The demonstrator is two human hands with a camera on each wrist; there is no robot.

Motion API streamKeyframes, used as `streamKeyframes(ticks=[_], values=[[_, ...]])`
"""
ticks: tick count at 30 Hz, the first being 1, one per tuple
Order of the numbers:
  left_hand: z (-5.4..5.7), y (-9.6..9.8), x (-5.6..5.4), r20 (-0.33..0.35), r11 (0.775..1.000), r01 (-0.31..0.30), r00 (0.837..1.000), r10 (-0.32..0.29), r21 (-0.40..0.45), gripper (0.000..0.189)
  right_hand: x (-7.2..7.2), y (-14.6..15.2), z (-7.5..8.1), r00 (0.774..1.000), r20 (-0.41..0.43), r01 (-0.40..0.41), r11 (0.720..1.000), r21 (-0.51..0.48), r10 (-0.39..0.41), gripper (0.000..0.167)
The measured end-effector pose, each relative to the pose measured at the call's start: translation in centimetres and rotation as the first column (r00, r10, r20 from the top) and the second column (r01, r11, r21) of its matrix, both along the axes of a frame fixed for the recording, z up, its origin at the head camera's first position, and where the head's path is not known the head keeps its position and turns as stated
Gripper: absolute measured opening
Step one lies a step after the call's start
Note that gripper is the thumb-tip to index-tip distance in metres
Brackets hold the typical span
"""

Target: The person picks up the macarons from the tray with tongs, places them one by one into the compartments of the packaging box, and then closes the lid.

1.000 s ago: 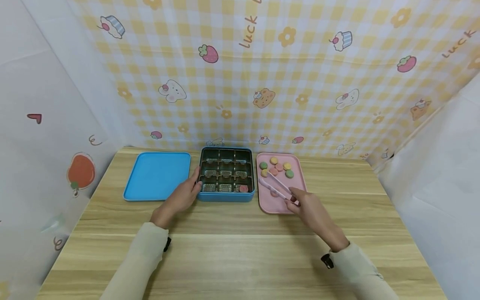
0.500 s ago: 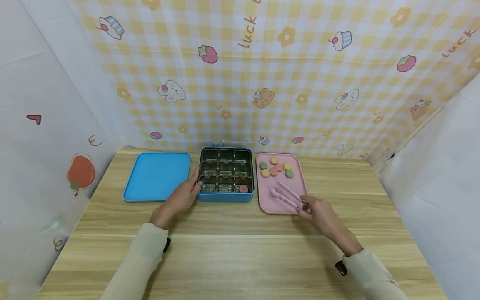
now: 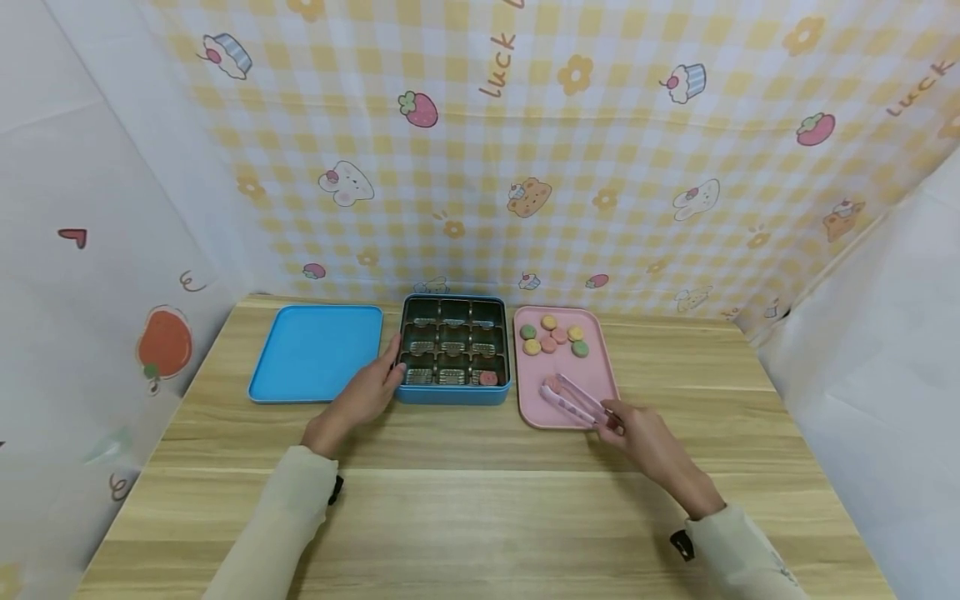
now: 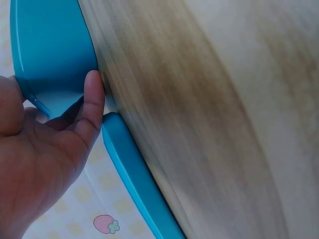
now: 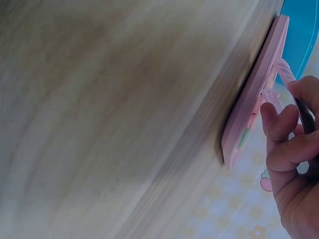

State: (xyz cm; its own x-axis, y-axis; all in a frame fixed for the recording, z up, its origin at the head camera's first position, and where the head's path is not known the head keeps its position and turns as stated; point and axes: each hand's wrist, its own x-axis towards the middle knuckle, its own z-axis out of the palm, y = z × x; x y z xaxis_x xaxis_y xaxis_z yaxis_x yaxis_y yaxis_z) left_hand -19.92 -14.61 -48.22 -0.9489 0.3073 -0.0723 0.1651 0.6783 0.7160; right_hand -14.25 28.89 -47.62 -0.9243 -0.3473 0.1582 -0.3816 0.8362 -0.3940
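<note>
In the head view, my left hand [image 3: 365,392] holds the left side of a blue box [image 3: 453,397], thumb at the rim and fingers along the outer wall. The box has a dark divided insert [image 3: 452,337]; a pink macaron [image 3: 488,378] sits in its front right compartment. My right hand [image 3: 647,442] grips pale pink tongs [image 3: 573,403] low over the front of a pink tray [image 3: 531,408]. Between the tong tips is another pink macaron [image 3: 553,384]. The right wrist view shows curled fingers [image 5: 286,154] round the tongs' dark handle.
Several macarons lie toward the back of the pink tray, among them a green macaron [image 3: 581,349] and a yellow macaron [image 3: 549,322]. A flat blue lid [image 3: 318,350] lies left of the box. Behind the wooden table [image 3: 465,517] hangs a checked cloth [image 3: 450,183].
My right hand and the tongs have moved right and toward the front of the tray, and the tong tips have come round the front pink macaron. My left hand stays at the box.
</note>
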Motion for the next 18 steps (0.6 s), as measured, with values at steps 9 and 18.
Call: streamKeyframes(ticks=[9, 18], values=[[0.29, 0.06, 0.14, 0.006, 1.000, 0.008, 1.000, -0.008, 0.007, 0.062, 0.19, -0.04, -0.26, 1.000, 0.011, 0.019, 1.000, -0.007, -0.019, 0.021], [0.21, -0.05, 0.16, 0.006, 1.000, 0.001, 1.000, -0.001, 0.004, 0.062, 0.15, -0.09, -0.28, 1.000, 0.002, 0.016, 1.000, -0.011, -0.016, 0.019]])
